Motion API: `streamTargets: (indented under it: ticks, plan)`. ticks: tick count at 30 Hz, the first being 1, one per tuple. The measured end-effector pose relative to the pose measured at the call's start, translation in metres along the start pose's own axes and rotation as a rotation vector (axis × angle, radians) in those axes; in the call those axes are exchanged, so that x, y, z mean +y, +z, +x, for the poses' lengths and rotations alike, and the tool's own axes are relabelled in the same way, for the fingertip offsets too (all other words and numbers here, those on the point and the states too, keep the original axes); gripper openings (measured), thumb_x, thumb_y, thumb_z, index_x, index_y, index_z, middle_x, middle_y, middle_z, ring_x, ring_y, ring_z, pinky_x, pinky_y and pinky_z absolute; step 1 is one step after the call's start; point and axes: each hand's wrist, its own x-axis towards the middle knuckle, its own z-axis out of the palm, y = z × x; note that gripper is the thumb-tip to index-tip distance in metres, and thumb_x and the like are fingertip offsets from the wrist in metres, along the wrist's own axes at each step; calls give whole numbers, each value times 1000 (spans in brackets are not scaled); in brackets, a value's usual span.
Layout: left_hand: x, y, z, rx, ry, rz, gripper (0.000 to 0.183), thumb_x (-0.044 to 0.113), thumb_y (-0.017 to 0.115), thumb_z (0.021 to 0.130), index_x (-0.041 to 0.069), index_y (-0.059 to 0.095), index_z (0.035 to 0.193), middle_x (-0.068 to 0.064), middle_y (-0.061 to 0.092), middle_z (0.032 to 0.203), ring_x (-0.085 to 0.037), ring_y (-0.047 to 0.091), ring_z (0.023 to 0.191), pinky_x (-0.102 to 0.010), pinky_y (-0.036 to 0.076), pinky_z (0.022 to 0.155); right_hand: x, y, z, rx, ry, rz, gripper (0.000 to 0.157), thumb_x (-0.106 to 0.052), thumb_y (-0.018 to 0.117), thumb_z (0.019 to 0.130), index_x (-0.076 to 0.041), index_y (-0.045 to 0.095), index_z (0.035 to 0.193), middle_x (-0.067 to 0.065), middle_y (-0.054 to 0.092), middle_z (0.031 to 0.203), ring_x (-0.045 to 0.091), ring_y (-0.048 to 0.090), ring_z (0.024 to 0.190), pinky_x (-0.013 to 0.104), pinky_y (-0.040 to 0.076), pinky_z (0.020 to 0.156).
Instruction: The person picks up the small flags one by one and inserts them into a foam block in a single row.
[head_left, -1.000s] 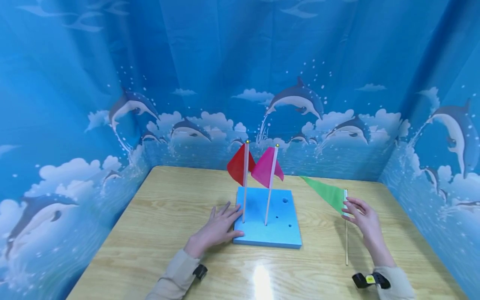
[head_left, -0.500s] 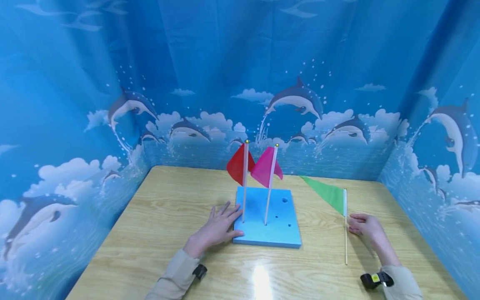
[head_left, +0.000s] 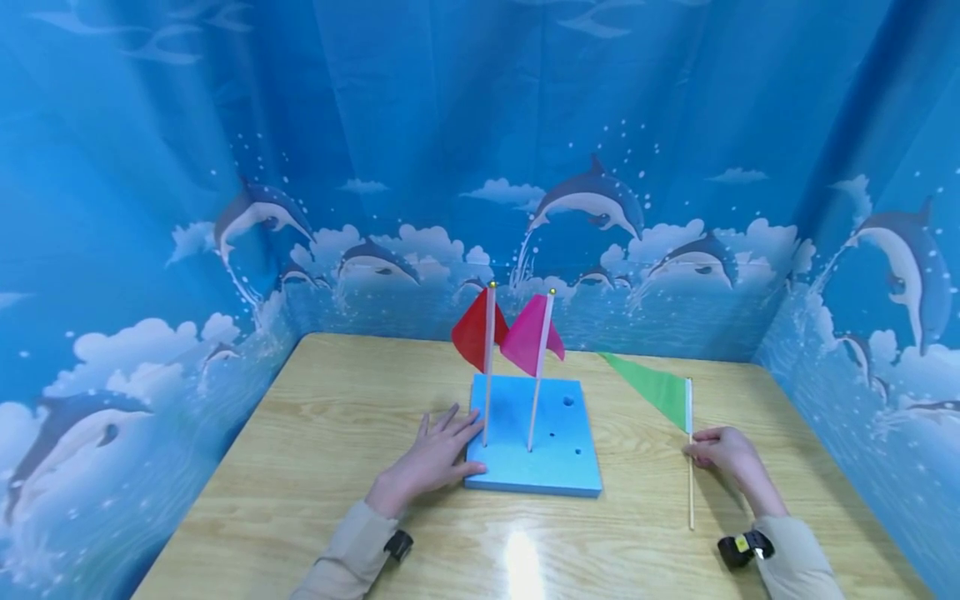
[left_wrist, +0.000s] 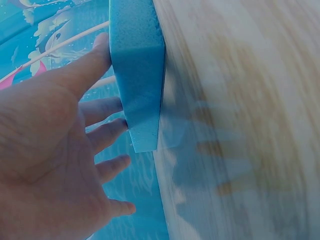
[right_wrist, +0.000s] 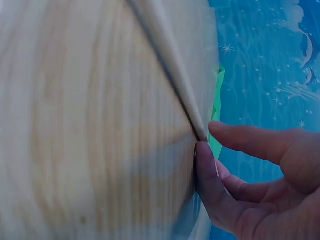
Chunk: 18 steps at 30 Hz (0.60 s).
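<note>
My left hand (head_left: 426,462) rests with spread, straight fingers on the left edge of a blue foam board (head_left: 525,473). In the left wrist view the thumb lies along the side of the foam (left_wrist: 137,75) and the fingertips meet its edge. A red flag (head_left: 469,335) and a pink flag (head_left: 525,335) stand upright in the board. To the right, a green pennant flag (head_left: 662,393) lies on the table. Just below its cloth, my right hand (head_left: 733,457) pinches the wooden stick (right_wrist: 175,70) between thumb and fingertip.
Several holes, one larger (head_left: 568,402), show in the board's right half. The wooden table (head_left: 352,400) spans the space between walls of blue dolphin-print curtain (head_left: 420,150). A glare spot lies at the front of the table.
My right hand has let go of the flag's upper part, slid down toward me, and taken the stick just below the green cloth. The left hand and board stay put.
</note>
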Motion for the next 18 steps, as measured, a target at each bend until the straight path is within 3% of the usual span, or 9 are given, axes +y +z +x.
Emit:
streamTargets:
  ticks: [8, 18]
  plan:
    - [0, 0, -1, 2, -5, 3, 76, 58, 57, 80, 22, 34, 143, 0, 26, 151, -33, 13, 140, -66, 9, 105, -6, 2, -1, 19, 5, -172, 42, -9, 68, 75, 17, 56, 106, 4, 66, 71, 8, 61, 57, 23, 51, 56]
    - [3, -2, -2, -5, -7, -1, 75, 58, 56, 81, 21, 35, 143, 0, 26, 151, -33, 12, 140, -66, 8, 105, -4, 0, -4, 40, -9, -202, 37, -9, 63, 76, 14, 59, 105, 4, 68, 70, 8, 59, 57, 23, 47, 56]
